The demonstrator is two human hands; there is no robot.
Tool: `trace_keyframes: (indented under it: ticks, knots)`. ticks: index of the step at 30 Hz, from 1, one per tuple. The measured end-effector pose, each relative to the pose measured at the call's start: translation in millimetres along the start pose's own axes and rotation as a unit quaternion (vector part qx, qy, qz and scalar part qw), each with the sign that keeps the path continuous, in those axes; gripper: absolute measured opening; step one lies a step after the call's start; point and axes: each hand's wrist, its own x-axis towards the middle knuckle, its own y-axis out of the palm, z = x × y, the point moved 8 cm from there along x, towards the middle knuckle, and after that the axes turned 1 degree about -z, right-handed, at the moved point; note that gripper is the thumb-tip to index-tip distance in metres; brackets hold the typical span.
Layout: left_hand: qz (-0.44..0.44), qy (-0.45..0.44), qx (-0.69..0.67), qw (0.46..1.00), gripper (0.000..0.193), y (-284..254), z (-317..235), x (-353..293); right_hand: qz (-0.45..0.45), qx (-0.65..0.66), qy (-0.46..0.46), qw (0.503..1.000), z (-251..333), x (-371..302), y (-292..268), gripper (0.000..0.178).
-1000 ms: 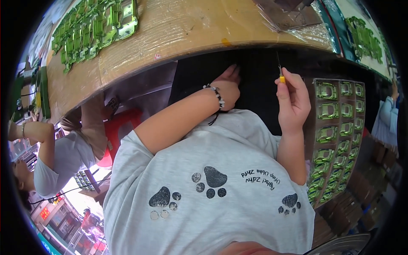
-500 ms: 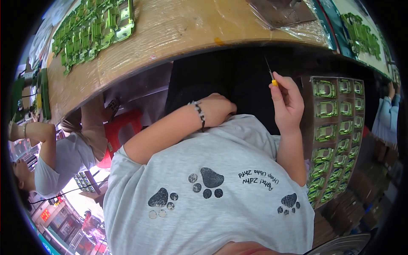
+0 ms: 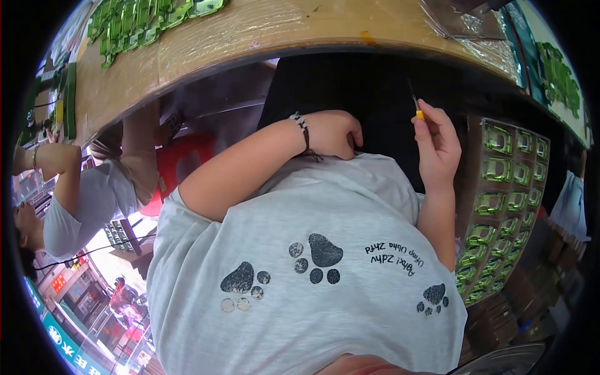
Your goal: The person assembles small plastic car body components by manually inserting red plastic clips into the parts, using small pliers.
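Over my dark-trousered lap, my right hand (image 3: 439,153) is closed in a pinch on a slim pointed tool (image 3: 419,114) with a yellow collar. Its thin dark tip points up toward the table edge. My left hand (image 3: 333,134), below a beaded bracelet, rests curled on my lap beside the shirt hem. Its fingers are bent inward, and the palm side is hidden, so I cannot see whether anything is in it. Neither hand touches the table.
The wrapped table (image 3: 300,37) curves across the far side, bearing green plastic frames (image 3: 140,28) at far left. A brown board (image 3: 472,200) with rows of green frames stands right of my right arm. Another person (image 3: 94,194) sits at left by a red stool (image 3: 187,156).
My view has shifted, so the table sits higher and both hands farther right in the picture. My right hand still pinches the pointed tool; my left hand stays curled on my lap.
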Motion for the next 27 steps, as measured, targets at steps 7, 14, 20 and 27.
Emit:
trace_keyframes:
  ticks: [7,14,20,27]
  knots:
    - [-0.089,0.053,-0.093,0.99,0.024,-30.3,-13.0,-23.7,-0.006,0.014,0.045,0.999,-1.8,-10.4,-4.0,0.03]
    - [-0.218,0.181,-0.425,0.859,0.009,-80.3,-62.9,-91.4,0.026,0.069,0.05,0.996,46.8,3.5,21.8,0.032]
    - [-0.394,0.273,-0.451,0.753,0.013,-97.1,-72.5,-130.8,0.102,-0.063,-0.1,0.988,119.0,26.6,62.0,0.033]
    - [-0.571,0.373,-0.091,0.725,0.024,-108.9,-82.6,-168.1,0.069,-0.141,-0.211,0.965,154.0,32.3,92.4,0.037]
